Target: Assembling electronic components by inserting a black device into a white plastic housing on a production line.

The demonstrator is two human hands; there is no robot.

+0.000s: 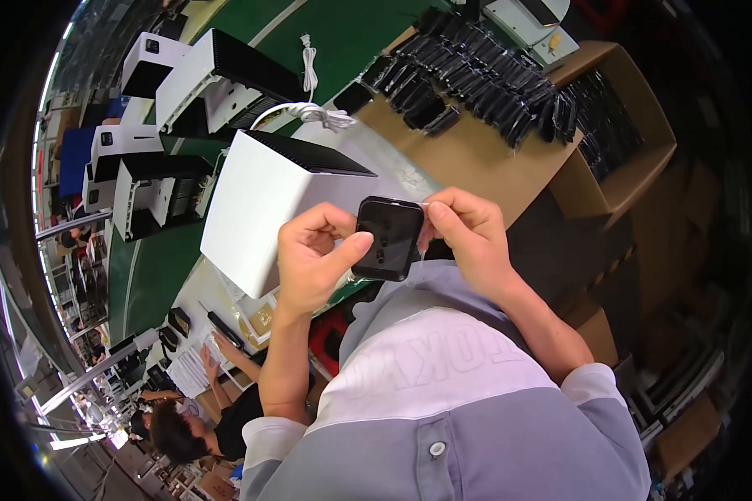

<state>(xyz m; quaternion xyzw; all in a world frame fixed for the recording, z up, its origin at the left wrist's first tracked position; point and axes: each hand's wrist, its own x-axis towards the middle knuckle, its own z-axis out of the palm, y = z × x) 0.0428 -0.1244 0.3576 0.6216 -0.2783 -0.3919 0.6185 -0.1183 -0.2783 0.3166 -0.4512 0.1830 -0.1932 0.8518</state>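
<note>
A glossy black panel with rounded corners (390,238) is held up in front of my body. My left hand (313,255) grips its left edge, with the thumb lying on the front face. At the panel's right edge, my right hand (474,238) is closed in a pinch on what looks like thin clear plastic film (424,242); the fingertips partly hide it. Just beyond my left hand stands a large white housing (255,209) with a black slotted side. A bundled white cable (322,117) lies behind that housing.
More white and black housings (217,79) stand on the green bench (146,280) at left. Several wrapped black panels (476,75) cover a cardboard sheet (518,179); an open carton (643,167) at right holds more. At lower left, another person (200,430) works at the bench.
</note>
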